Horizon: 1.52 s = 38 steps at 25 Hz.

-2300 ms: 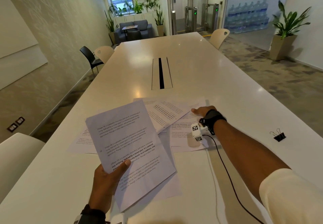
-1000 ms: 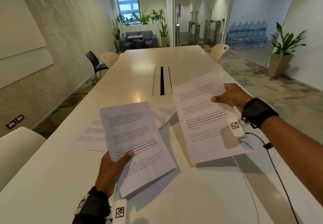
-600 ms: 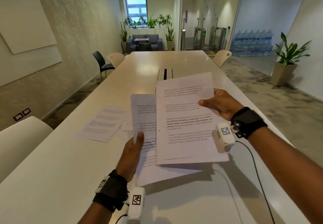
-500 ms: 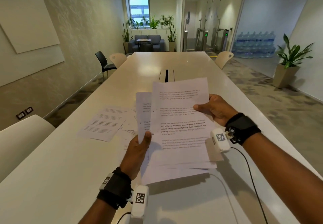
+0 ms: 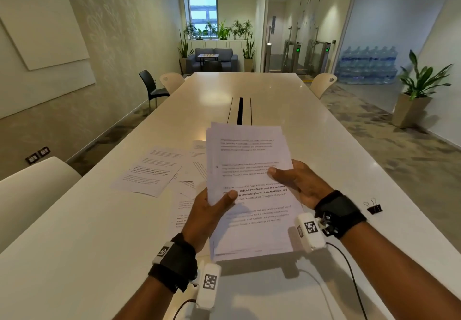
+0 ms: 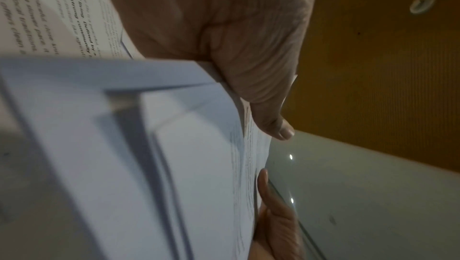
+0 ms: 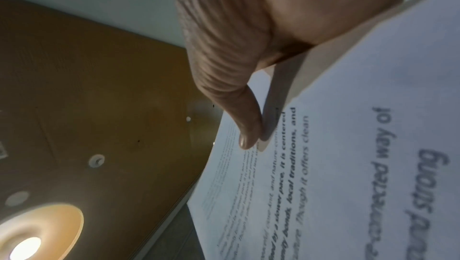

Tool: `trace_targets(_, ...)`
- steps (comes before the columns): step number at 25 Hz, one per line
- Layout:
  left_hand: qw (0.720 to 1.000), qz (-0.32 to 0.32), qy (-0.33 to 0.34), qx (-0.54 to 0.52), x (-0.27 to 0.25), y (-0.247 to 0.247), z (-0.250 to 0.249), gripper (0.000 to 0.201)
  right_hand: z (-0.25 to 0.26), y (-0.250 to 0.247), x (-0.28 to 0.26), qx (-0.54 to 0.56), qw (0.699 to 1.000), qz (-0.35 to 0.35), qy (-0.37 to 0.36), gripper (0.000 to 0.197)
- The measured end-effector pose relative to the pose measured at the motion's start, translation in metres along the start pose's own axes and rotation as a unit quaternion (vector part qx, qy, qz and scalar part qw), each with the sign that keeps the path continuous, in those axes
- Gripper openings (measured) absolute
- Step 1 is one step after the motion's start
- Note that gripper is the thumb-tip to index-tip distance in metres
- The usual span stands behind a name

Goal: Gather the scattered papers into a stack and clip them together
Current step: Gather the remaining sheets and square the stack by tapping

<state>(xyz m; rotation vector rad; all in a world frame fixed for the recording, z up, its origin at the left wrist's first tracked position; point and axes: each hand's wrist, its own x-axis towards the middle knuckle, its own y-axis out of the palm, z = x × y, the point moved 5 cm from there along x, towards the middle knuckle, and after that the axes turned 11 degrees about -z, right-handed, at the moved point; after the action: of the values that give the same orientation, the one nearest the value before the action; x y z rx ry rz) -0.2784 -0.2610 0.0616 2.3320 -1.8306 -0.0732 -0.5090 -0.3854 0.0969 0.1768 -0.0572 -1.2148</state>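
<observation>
A small bundle of papers [image 5: 249, 190] is held up above the white table [image 5: 324, 145] by both hands. It is pinched at its left edge by the left hand [image 5: 209, 210], thumb on top and fingers under, and at its right edge by the right hand [image 5: 296, 182] in the same way. The sheets are not lined up yet; corners stick out at the top. More loose sheets [image 5: 152, 170] are left lying flat on the table, to the left of the bundle. A black binder clip [image 5: 373, 207] is waiting on the table, off to the right. Paper like this is likely light, thin and bendy, and sheets can slide apart, so it is best held at the edges and tapped straight before the clip is put on.
</observation>
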Motion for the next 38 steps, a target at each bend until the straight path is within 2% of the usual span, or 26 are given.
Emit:
trace_targets(6,0.997,-0.013,0.056,0.047,0.012,0.010,-0.003,0.033,0.015,-0.011,-0.011,0.002,0.990,-0.111,-0.088,0.061)
trace_targets(10,0.998,-0.045,0.033,0.018,0.030,0.019,0.005,0.031,0.015,-0.026,-0.019,-0.008,0.979,-0.160,-0.122,0.060)
trace_targets(14,0.999,-0.039,0.013,0.007,0.040,0.034,0.020,0.041,-0.011,-0.038,-0.022,-0.014,0.981,-0.163,-0.105,0.058)
trace_targets(20,0.999,-0.031,-0.010,-0.022,0.045,0.041,0.030,0.038,-0.029,-0.038,-0.026,-0.021,0.982,-0.168,-0.088,0.057)
trace_targets(24,0.999,-0.012,-0.020,-0.025,0.043,0.034,0.032,0.038,-0.040,-0.039,-0.029,-0.033,0.986,-0.147,-0.067,0.059)
trace_targets(27,0.999,-0.007,-0.033,0.008,0.042,0.020,0.038,0.042,-0.047,-0.047,-0.030,-0.035,0.982,-0.171,-0.075,0.057)
trace_targets(29,0.992,-0.061,-0.049,0.096,0.047,-0.005,0.043,0.053,-0.044,-0.055,-0.031,-0.028,0.977,-0.193,-0.090,0.052)
trace_targets(30,0.971,-0.111,-0.063,0.201,0.050,-0.026,0.045,0.060,-0.042,-0.058,-0.031,-0.025,0.974,-0.202,-0.099,0.049)
trace_targets(31,0.923,-0.158,-0.082,0.342,0.054,-0.048,0.049,0.071,-0.039,-0.063,-0.033,-0.019,0.971,-0.212,-0.107,0.046)
trace_targets(32,0.854,-0.188,-0.118,0.471,0.054,-0.070,0.052,0.086,-0.036,-0.066,-0.035,-0.015,0.969,-0.220,-0.112,0.045)
trace_targets(33,0.791,-0.203,-0.157,0.555,0.052,-0.087,0.053,0.100,-0.035,-0.069,-0.036,-0.013,0.967,-0.226,-0.115,0.044)
trace_targets(34,0.752,-0.208,-0.188,0.597,0.050,-0.099,0.054,0.108,-0.033,-0.071,-0.037,-0.013,0.966,-0.228,-0.118,0.045)
trace_targets(35,0.733,-0.208,-0.205,0.615,0.049,-0.106,0.058,0.113,-0.033,-0.071,-0.038,-0.015,0.966,-0.229,-0.118,0.046)
trace_targets(36,0.729,-0.205,-0.212,0.617,0.048,-0.109,0.059,0.115,-0.033,-0.072,-0.038,-0.016,0.966,-0.232,-0.117,0.047)
trace_targets(38,0.751,-0.205,-0.205,0.593,0.052,-0.113,0.062,0.122,-0.033,-0.070,-0.037,-0.016,0.965,-0.233,-0.115,0.055)
